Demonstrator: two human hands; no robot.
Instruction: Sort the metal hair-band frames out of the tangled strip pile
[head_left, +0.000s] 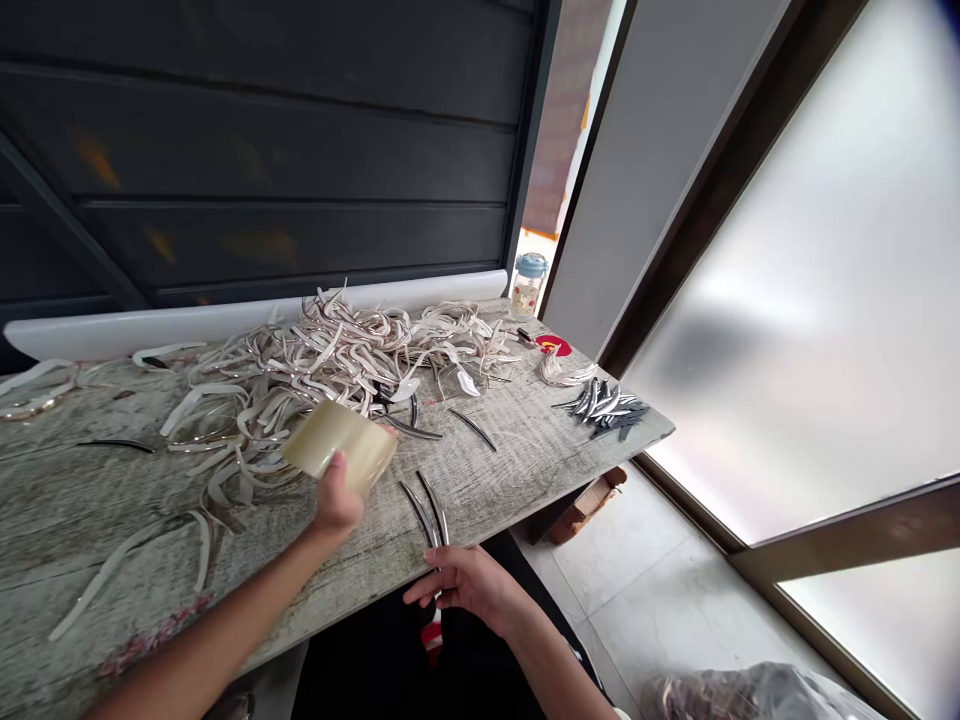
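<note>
My left hand is closed around a wide roll of clear, yellowish packing tape, raised over the table. My right hand is at the table's front edge, pinching two slim, curved, shiny dark strips whose tips fan apart. A red end shows below those fingers. Beyond the tape roll spreads a large tangled heap of white and silvery curved strips. Single dark strips lie loose on the wood-grain table.
At the table's right end lie a pile of short silver-black strips, a small white bundle and a red round piece. A blue-lidded bottle stands at the back corner. A cardboard box and a plastic bag are below.
</note>
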